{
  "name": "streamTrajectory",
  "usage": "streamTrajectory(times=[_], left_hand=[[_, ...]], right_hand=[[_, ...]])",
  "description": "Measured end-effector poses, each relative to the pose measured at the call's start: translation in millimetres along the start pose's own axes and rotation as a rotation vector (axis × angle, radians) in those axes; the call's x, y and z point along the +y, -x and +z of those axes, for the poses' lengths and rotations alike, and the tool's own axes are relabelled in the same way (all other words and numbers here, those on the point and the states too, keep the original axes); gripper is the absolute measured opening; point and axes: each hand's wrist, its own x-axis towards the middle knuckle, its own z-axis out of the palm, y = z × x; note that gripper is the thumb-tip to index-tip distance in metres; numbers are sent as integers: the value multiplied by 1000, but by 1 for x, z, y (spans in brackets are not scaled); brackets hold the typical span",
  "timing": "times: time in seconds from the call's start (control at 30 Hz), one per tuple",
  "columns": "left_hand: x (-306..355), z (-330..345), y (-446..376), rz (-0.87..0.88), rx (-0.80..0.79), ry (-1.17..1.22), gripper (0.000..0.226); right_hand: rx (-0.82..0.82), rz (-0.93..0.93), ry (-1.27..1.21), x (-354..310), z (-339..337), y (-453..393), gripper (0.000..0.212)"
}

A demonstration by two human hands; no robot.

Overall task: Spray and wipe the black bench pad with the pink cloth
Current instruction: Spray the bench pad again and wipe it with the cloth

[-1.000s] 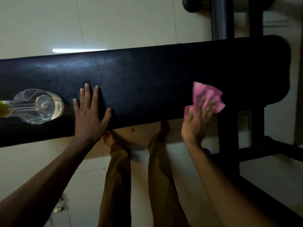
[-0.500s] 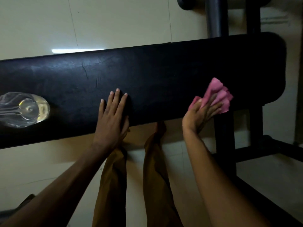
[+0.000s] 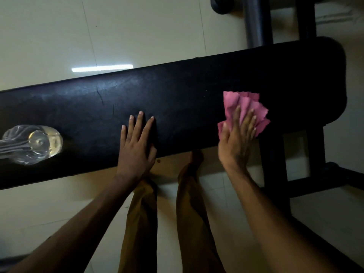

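The black bench pad [image 3: 187, 99] runs across the view from left to right. My right hand [image 3: 236, 138] presses the crumpled pink cloth [image 3: 246, 107] flat against the pad near its right end, fingers spread over it. My left hand [image 3: 137, 142] lies flat and open on the pad's near edge, at the middle, holding nothing. A clear spray bottle [image 3: 33, 144] with yellowish liquid stands on the pad at the far left, seen from above.
The bench's black metal frame [image 3: 275, 174] and legs extend to the right and toward me. A black upright post [image 3: 256, 20] stands behind the pad. My legs in brown trousers [image 3: 141, 223] stand on the pale tiled floor [image 3: 137, 26] under the near edge.
My right hand has pushed the pink cloth from the pad's near edge up onto its top surface. My left hand has slid right along the pad, away from the bottle.
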Motion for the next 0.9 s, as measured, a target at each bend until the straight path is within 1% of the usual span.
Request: streamTrajectory(times=[0.03,0.07,0.1,0.13,0.17,0.23,0.27,0.3,0.33,0.37,0.47,0.5,0.53,0.57,0.63,0.67,0.7,0.73,0.8,0.83,0.87,0.9], left_hand=[[1,0,0,-3,3,5,78],[0,-1,0,-11,5,13,78],[0,0,0,-21,6,19,78],[1,0,0,-31,9,23,79],[3,1,0,-38,12,24,80],[7,2,-1,-49,19,26,81],[8,2,-1,-54,24,25,82],[8,2,-2,-58,27,27,82],[10,1,-2,-64,28,34,82],[11,1,-2,-70,29,45,82],[13,0,-3,-79,39,80,79],[13,-1,-3,-83,41,80,78],[13,-1,-3,-88,41,78,78],[12,0,-4,-92,43,76,78],[13,1,-3,-97,47,76,79],[14,2,-3,-100,49,72,79],[14,2,-3,-103,47,66,80],[14,2,-4,-105,40,58,80],[14,2,-4,-110,22,47,79],[14,1,-5,-116,16,48,78],[17,0,-5,-123,12,56,77],[20,0,-6,-128,12,63,77]], right_hand=[[19,98,-49,-19,5,-1,64],[9,126,-71,-37,10,2,66],[-36,69,-64,-52,14,6,68],[-100,-65,-29,-60,17,11,68],[-158,-244,27,-60,18,13,68],[-211,-569,127,-46,15,4,66],[-219,-662,158,-37,11,-7,65],[-219,-701,182,-30,7,-17,65],[-214,-695,209,-25,3,-26,66],[-202,-634,220,-25,0,-32,67],[-109,-250,142,-55,2,-33,69],[-106,-172,91,-69,5,-30,68],[-143,-180,52,-82,7,-26,68],[-213,-293,47,-91,8,-24,69],[-361,-691,128,-91,5,-28,74],[-384,-826,195,-85,0,-37,75],[-365,-848,227,-80,-5,-47,75],[-326,-768,242,-77,-9,-59,74],[-269,-401,152,-79,-18,-74,74],[-253,-262,88,-85,-19,-78,75],[-261,-243,76,-92,-18,-79,75],[-285,-352,95,-97,-16,-77,74]])
